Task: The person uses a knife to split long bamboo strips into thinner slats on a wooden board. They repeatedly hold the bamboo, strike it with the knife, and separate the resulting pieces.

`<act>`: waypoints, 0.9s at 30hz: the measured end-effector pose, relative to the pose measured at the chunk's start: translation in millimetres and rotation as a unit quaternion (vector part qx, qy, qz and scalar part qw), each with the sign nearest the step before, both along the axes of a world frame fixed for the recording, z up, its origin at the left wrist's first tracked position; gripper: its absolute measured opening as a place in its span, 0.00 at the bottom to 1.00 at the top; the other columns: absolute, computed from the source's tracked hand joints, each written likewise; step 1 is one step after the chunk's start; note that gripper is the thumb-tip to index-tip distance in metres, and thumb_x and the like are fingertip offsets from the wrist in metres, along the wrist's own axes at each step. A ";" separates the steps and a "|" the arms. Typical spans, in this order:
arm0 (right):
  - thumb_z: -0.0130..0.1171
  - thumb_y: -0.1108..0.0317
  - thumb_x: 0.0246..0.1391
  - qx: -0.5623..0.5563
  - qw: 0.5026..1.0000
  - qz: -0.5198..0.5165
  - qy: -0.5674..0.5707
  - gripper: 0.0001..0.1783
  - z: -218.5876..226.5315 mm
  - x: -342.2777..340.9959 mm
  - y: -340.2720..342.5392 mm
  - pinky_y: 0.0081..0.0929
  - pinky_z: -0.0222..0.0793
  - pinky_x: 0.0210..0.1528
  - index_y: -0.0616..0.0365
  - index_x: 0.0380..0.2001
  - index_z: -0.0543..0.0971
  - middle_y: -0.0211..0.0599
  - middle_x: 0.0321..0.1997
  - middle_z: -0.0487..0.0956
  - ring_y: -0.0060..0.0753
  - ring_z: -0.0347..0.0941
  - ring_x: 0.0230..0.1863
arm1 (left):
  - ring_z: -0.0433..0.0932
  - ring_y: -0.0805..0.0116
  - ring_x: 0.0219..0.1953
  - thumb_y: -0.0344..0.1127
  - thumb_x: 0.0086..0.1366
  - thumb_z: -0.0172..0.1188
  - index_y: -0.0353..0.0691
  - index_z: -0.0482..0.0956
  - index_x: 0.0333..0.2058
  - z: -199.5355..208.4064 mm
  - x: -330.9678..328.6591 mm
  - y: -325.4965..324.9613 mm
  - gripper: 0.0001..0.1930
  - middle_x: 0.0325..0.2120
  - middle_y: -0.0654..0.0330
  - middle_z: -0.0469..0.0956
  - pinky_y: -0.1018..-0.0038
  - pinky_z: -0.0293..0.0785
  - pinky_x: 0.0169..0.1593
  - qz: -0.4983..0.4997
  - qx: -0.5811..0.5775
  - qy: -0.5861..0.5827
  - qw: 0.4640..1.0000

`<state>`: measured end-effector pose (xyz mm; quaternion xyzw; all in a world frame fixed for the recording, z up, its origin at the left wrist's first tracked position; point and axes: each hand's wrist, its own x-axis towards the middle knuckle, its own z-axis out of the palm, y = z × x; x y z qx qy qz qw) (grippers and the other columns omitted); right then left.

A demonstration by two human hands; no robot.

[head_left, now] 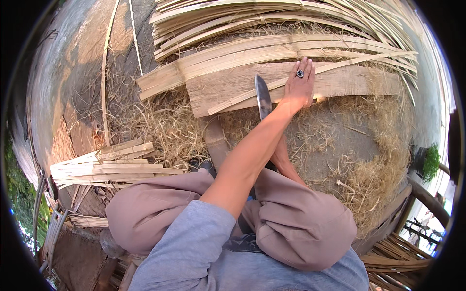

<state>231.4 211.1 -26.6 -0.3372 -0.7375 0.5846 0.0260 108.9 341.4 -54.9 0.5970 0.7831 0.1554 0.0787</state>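
Note:
My left hand (pixel 301 85), with a dark-stoned ring, lies with fingers stretched out over a thin pale bamboo strip (pixel 242 100). That strip runs at a slant across a wide wooden board (pixel 213 87). Beside the hand, a knife (pixel 263 93) points its dark blade away from me, its tip over the board and strip. My right forearm (pixel 287 167) passes under my left one, which hides my right hand and most of the knife's handle. From where the blade emerges, the right hand appears closed on the knife.
Beyond the board lie long split bamboo strips (pixel 218 36) in layers. Shorter pieces (pixel 107 165) are piled by my left knee. Curly shavings (pixel 170 131) cover much of the ground, also at right (pixel 374 189). My crossed legs (pixel 301 223) are close to the work.

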 end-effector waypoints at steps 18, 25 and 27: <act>0.63 0.61 0.64 -0.109 0.987 -0.095 0.068 0.14 -24.6 14.3 -12.7 0.36 0.76 0.35 0.65 0.38 0.80 0.40 0.29 0.81 0.36 0.80 0.31 | 0.39 0.50 0.80 0.51 0.54 0.70 0.28 0.53 0.73 -4.3 3.8 -1.4 0.55 0.77 0.45 0.48 0.59 0.30 0.81 0.010 0.050 -0.102 0.993; 0.53 0.62 0.72 -0.084 0.993 -0.063 -0.053 0.17 12.9 34.1 -4.1 0.26 0.71 0.23 0.66 0.35 0.79 0.33 0.19 0.77 0.21 0.73 0.18 | 0.75 0.52 0.55 0.33 0.65 0.59 0.39 0.80 0.40 13.0 -11.6 23.8 0.07 0.41 0.55 0.79 0.53 0.62 0.58 0.075 0.154 0.012 0.985; 0.53 0.63 0.72 -0.103 0.989 -0.097 -0.042 0.17 11.2 35.2 -9.3 0.27 0.72 0.24 0.67 0.36 0.79 0.33 0.19 0.77 0.21 0.74 0.19 | 0.76 0.53 0.52 0.37 0.66 0.61 0.39 0.80 0.41 20.8 -13.0 28.4 0.09 0.40 0.54 0.78 0.54 0.63 0.57 0.068 0.126 0.014 0.990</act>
